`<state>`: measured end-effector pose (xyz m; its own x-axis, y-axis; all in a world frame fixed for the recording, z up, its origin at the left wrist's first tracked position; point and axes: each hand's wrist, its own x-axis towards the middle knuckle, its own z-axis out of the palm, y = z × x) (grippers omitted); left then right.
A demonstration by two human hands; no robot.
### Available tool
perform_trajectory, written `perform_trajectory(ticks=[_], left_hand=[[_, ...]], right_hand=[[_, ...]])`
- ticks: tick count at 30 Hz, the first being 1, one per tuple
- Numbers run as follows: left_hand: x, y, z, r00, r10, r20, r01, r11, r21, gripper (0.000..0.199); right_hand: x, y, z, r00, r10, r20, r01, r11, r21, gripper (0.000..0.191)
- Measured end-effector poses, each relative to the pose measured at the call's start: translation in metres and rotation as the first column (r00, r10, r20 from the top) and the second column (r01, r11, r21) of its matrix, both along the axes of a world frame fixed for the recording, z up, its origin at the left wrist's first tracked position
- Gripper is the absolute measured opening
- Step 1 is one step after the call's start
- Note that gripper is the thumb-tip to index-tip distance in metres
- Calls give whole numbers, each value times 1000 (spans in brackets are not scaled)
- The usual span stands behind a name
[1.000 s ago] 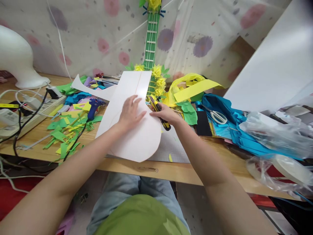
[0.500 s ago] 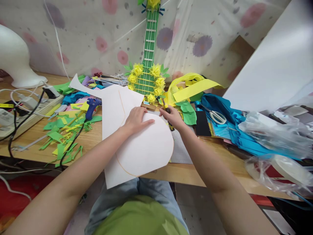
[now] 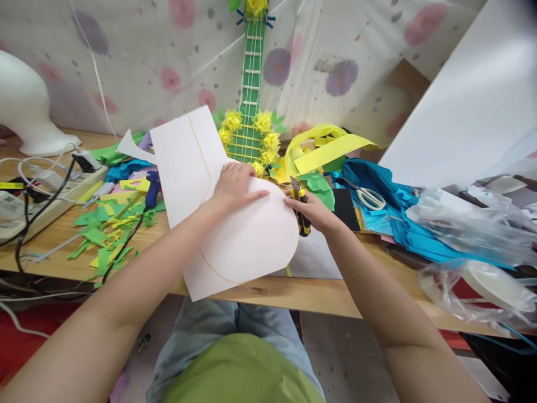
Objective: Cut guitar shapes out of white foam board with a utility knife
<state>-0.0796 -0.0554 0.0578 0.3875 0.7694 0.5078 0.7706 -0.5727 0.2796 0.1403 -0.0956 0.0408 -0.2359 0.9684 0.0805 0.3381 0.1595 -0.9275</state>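
Two hands busy, so what's gripped?

Right hand (image 3: 314, 209) is closed round a yellow-and-black cutter (image 3: 305, 224), blade up. Left hand (image 3: 234, 187) lies on the white board (image 3: 247, 246), thumb spread; can't tell if its fingers pinch the edge. Board's over the table (image 3: 356, 305), near corner poking past the front.

Risks?

I'd say a leftward swing could nick that thumb, and knocking the corner could shove the board into the paper flowers (image 3: 263, 121).

Any containers?

Clear plastic bag (image 3: 437, 284), far right, white roll (image 3: 486, 286) inside.
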Motion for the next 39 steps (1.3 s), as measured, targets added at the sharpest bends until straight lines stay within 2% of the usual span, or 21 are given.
perform_trajectory(ticks=[2, 4, 7, 10, 13, 16, 19, 21, 24, 27, 29, 31, 35, 39], left_hand=[[5, 2, -20, 996, -83, -32, 83, 997, -8, 44], [7, 0, -45, 989, -131, -65, 130, 991, -17, 50], [6, -9, -76, 994, -59, -90, 51, 994, -97, 51], [3, -23, -93, 994, 36, -108, -54, 985, -163, 49], [1, -35, -94, 986, 65, -153, -95, 976, -198, 54], [5, -43, -90, 984, 38, -175, -73, 977, -202, 53], [11, -46, -88, 981, 7, -193, -45, 979, -197, 49], [14, -46, -88, 978, 30, -205, -70, 979, -190, 48], [14, -42, -94, 955, 176, -240, -227, 951, -208, 56], [11, -36, -101, 901, 309, -304, -397, 871, -290, 75], [9, -34, -104, 883, 317, -346, -432, 837, -337, 85], [8, -33, -106, 878, 301, -371, -433, 830, -351, 91], [7, -33, -105, 883, 287, -372, -421, 834, -356, 96], [1, -33, -101, 908, 252, -336, -378, 837, -395, 101]], right_hand=[[0, 0, -3, 996, 6, 93, 0, 997, -73, 36], [-2, 0, -10, 964, 19, 264, 18, 991, -135, 27], [-6, -2, -22, 846, 92, 525, 0, 985, -173, 18], [-3, 0, -30, 760, 174, 626, -37, 974, -225, 18], [14, 7, -34, 766, 244, 594, -58, 948, -314, 25], [38, 17, -34, 830, 251, 499, -64, 930, -361, 31], [53, 25, -32, 868, 239, 436, -67, 925, -375, 37], [52, 30, -31, 859, 232, 457, -65, 934, -351, 35], [38, 38, -32, 787, 167, 594, -16, 968, -249, 27], [20, 49, -32, 641, 122, 758, 19, 985, -174, 29], [10, 55, -29, 564, 95, 821, 22, 991, -130, 39], [2, 60, -25, 529, 102, 842, 2, 993, -121, 45], [-14, 70, -17, 503, 258, 825, -150, 966, -211, 33], [-31, 79, -14, 411, 361, 837, -425, 889, -174, 15]])
